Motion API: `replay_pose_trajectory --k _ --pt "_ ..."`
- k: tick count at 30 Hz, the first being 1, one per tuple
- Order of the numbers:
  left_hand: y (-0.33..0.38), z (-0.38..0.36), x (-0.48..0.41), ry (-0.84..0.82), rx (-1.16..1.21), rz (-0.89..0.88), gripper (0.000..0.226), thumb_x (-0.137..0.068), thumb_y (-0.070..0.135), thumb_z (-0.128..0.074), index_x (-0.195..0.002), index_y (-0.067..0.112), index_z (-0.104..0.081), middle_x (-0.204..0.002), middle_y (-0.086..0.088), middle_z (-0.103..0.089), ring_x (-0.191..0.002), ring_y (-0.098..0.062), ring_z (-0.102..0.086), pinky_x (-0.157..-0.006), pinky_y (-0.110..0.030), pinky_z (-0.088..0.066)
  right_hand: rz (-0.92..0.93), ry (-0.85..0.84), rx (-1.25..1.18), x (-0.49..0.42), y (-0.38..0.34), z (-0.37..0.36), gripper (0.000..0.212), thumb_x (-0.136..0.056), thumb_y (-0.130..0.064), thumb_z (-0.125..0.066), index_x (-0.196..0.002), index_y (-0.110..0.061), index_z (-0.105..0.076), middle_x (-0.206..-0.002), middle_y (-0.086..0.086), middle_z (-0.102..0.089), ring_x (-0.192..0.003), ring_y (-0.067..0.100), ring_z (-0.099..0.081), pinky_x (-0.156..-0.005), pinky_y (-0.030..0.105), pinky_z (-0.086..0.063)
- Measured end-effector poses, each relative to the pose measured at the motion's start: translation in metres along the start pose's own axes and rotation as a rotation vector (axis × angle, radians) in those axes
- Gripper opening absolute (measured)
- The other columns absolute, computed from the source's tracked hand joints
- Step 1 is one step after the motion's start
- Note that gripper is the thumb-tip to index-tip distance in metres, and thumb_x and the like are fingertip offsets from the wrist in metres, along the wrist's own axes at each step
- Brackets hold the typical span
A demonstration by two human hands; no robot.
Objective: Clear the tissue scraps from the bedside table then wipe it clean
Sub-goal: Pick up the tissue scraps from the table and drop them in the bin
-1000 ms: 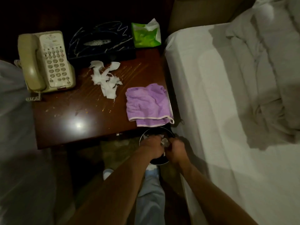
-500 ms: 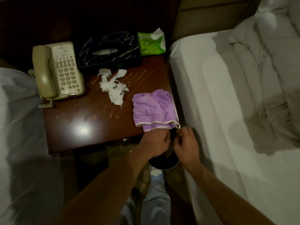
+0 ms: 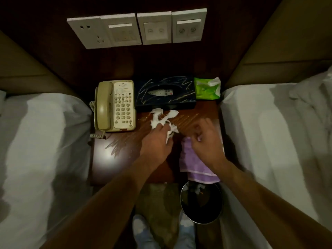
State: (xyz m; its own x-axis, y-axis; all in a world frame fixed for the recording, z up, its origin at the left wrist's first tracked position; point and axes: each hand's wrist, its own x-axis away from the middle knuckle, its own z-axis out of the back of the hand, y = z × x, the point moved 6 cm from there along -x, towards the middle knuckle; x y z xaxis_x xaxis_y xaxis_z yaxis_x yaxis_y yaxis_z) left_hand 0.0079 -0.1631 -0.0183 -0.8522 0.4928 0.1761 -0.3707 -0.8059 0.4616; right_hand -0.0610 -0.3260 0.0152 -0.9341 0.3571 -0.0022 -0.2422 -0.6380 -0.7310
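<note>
L grip moved from bin to tissue scraps, prob. holding.

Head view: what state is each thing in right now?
left hand: grips tissue scraps
right hand: blurred over purple cloth, grip unclear
tissue scraps: heaped on table
purple cloth: crumpled, overhanging table edge
bin: open, scraps inside
phone: handset on cradle
green tissue pack: open, tissue protruding

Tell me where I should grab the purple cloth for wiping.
Pinch the purple cloth by its white-trimmed near edge, coming from the front: it seems to overhang the bedside table above the bin, so fingers can likely slip underneath.
</note>
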Motion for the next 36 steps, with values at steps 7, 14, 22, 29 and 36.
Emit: replay_pose_trajectory --k 7,14,22,29,36 --pt "-0.029 -0.029 -0.021 -0.235 -0.082 0.122 0.065 -0.09 0.028 -0.069 -0.147 0.016 -0.04 -0.144 -0.011 -0.045 -0.128 -0.031 -0.051 -0.1 -0.042 -0.049 0.022 -0.397 0.161 -0.032 -0.012 -0.086 0.036 -0.081 0.002 -0.065 -0.113 -0.015 -0.064 -0.119 0.002 -0.055 -0.102 0.021 -0.058 -0.087 0.033 -0.052" --pt "-0.035 -0.045 -0.025 -0.281 -0.107 0.147 0.069 -0.087 0.007 -0.068 -0.148 0.017 -0.037 -0.147 -0.01 -0.041 -0.131 -0.031 -0.049 -0.104 -0.041 -0.049 -0.062 -0.382 0.184 -0.04 0.008 -0.107 0.042 -0.081 -0.012 -0.071 -0.121 -0.016 -0.062 -0.126 0.005 -0.054 -0.108 0.025 -0.058 -0.092 0.038 -0.053" --pt "-0.058 -0.034 -0.029 -0.238 -0.044 0.053 0.049 -0.095 0.02 -0.061 -0.142 0.022 -0.048 -0.133 -0.006 -0.055 -0.122 -0.028 -0.055 -0.099 -0.041 -0.049 -0.118 -0.506 0.269 -0.043 0.029 -0.118 0.077 -0.078 -0.02 -0.084 -0.144 -0.024 -0.046 -0.144 0.005 -0.039 -0.128 0.028 -0.048 -0.108 0.042 -0.046" --pt "-0.057 -0.031 -0.034 -0.259 -0.072 0.017 0.042 -0.096 0.022 -0.063 -0.137 0.023 -0.053 -0.142 -0.007 -0.049 -0.12 -0.029 -0.057 -0.095 -0.039 -0.051 -0.209 -0.621 0.353 -0.053 0.023 -0.145 0.048 -0.09 0.001 -0.061 -0.134 -0.018 -0.057 -0.137 0.008 -0.054 -0.122 0.028 -0.055 -0.105 0.036 -0.046" --pt "-0.054 -0.018 -0.04 -0.255 -0.156 0.031 0.023 -0.097 0.021 -0.065 -0.119 0.021 -0.06 -0.127 -0.003 -0.056 -0.109 -0.025 -0.06 -0.084 -0.035 -0.049 -0.281 -0.677 0.409 -0.061 0.023 -0.136 0.039 -0.092 -0.001 -0.062 -0.125 -0.022 -0.063 -0.12 0.006 -0.065 -0.106 0.025 -0.062 -0.097 0.036 -0.052"
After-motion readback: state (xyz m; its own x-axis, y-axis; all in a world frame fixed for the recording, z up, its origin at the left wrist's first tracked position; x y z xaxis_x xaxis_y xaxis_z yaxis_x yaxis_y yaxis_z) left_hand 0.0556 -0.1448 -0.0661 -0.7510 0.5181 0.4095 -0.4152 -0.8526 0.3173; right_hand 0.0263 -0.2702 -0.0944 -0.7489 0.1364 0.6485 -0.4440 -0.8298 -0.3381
